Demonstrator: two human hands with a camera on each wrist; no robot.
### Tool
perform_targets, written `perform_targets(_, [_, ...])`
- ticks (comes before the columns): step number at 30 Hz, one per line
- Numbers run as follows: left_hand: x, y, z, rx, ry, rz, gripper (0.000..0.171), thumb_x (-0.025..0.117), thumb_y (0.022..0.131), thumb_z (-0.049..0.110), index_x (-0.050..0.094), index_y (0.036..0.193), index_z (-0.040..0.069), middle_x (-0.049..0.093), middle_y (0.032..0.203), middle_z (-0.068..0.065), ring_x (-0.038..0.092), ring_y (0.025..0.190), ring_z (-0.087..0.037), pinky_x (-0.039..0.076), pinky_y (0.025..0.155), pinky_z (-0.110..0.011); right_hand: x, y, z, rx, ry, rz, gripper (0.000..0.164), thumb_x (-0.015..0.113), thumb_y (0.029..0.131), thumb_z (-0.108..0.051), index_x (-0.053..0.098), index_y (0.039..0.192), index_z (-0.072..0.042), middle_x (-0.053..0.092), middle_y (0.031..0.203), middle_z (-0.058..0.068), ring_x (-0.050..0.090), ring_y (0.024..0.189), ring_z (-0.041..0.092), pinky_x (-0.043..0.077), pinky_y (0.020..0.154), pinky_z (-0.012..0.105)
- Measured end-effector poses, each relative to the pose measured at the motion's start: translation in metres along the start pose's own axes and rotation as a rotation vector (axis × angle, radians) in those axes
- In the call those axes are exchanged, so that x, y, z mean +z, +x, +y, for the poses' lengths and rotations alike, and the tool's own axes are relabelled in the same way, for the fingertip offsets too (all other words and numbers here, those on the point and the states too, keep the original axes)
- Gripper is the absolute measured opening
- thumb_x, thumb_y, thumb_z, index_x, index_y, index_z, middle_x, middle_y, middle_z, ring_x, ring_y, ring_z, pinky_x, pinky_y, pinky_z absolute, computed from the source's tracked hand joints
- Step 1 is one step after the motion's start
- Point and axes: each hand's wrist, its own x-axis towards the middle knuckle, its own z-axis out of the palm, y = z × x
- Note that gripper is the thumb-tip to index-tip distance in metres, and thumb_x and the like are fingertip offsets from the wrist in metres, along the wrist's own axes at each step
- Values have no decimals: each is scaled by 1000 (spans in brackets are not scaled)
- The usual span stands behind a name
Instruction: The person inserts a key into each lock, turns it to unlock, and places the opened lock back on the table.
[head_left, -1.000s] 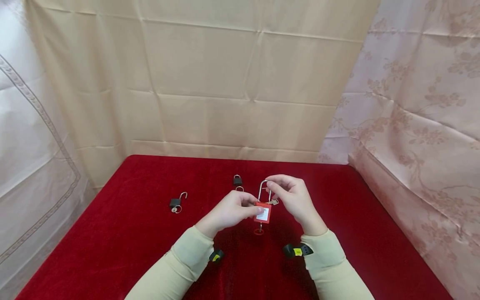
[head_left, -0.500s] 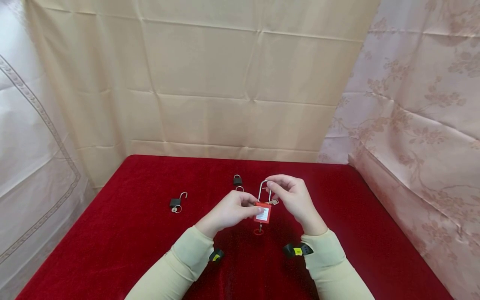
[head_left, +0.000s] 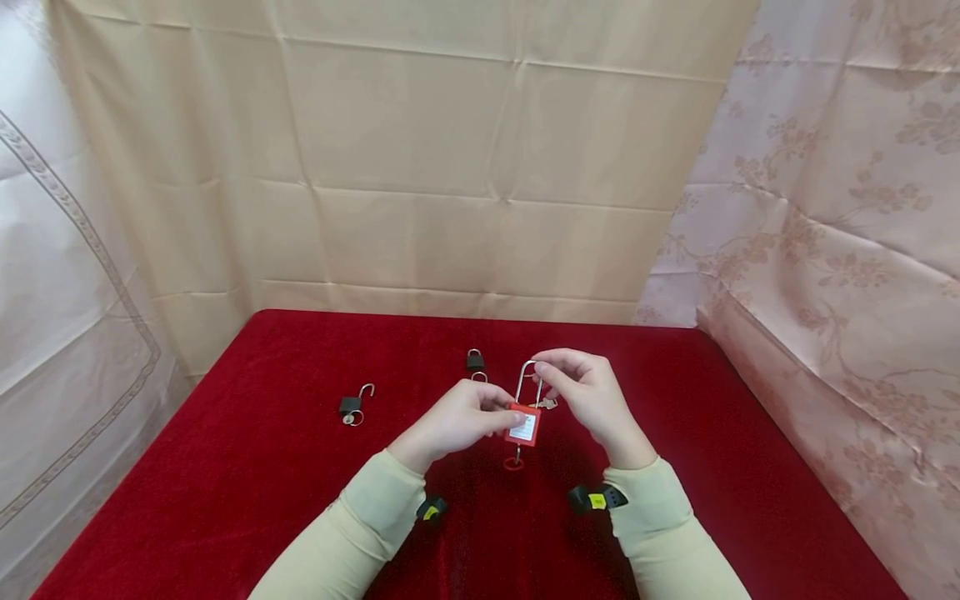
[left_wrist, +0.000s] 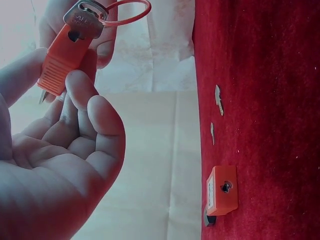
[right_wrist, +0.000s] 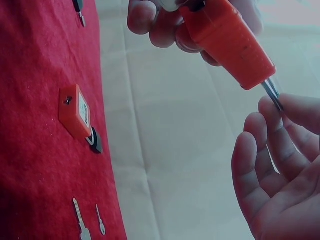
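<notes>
A red padlock (head_left: 522, 425) with a white label is held upright over the table. My left hand (head_left: 459, 418) grips its body between thumb and fingers, the thumb on the label. My right hand (head_left: 588, 396) pinches the top of its long metal shackle (head_left: 521, 382). A key (left_wrist: 85, 20) sits at the keyhole in the bottom of the body, and a red ring (left_wrist: 131, 23) hangs from it. In the right wrist view, the right thumb and forefinger meet at the end of the shackle (right_wrist: 272, 95).
A second red padlock (right_wrist: 75, 112) stands on the red cloth (head_left: 225, 500), mostly behind my left hand in the head view. Beyond it is a small black padlock (head_left: 476, 362). Another black padlock (head_left: 351, 406), shackle swung out, lies left with keys. Loose keys (head_left: 547, 404) lie behind the right hand.
The held padlock's body and its hanging ring have shifted slightly left with my left hand. My right hand keeps its pinch on the shackle, almost still.
</notes>
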Motion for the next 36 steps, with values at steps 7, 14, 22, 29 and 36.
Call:
perform_targets(7, [-2, 1, -3, -11, -23, -14, 26, 77, 91, 28, 77, 106, 7, 73, 82, -6, 65, 77, -31, 51, 65, -33, -2, 0, 2, -7, 3, -19, 19, 69, 97, -7, 72, 113, 4, 68, 95, 29, 65, 77, 20, 58, 64, 33])
perform_targets(14, [-3, 2, -4, -3, -35, -20, 25, 77, 91, 27, 77, 105, 6, 72, 80, -1, 64, 75, -29, 51, 65, -35, -5, -1, 0, 0, -19, -48, 21, 68, 97, -6, 71, 116, 3, 70, 97, 25, 66, 79, 21, 58, 66, 33])
perform_targets(22, [-5, 0, -2, 9, -53, -32, 22, 76, 92, 25, 77, 104, 6, 72, 80, -2, 64, 76, -34, 52, 67, -35, -7, -1, -3, 8, -15, -77, 20, 67, 98, -5, 70, 116, 3, 68, 105, 30, 67, 81, 23, 58, 66, 33])
perform_targets(29, [-5, 0, -1, 6, -68, -42, 23, 76, 92, 24, 77, 105, 5, 72, 82, -2, 65, 76, -30, 51, 66, -29, -7, -1, -3, 8, -11, -89, 17, 66, 99, -5, 69, 113, 3, 69, 102, 25, 66, 78, 25, 58, 66, 33])
perform_targets(36, [-5, 0, -2, 14, -66, -54, 21, 75, 93, 22, 76, 105, 4, 72, 83, -2, 65, 81, -39, 51, 66, -29, -6, -1, -4, 20, 13, -95, 18, 64, 99, -4, 66, 112, 9, 70, 97, 18, 66, 80, 22, 58, 67, 33])
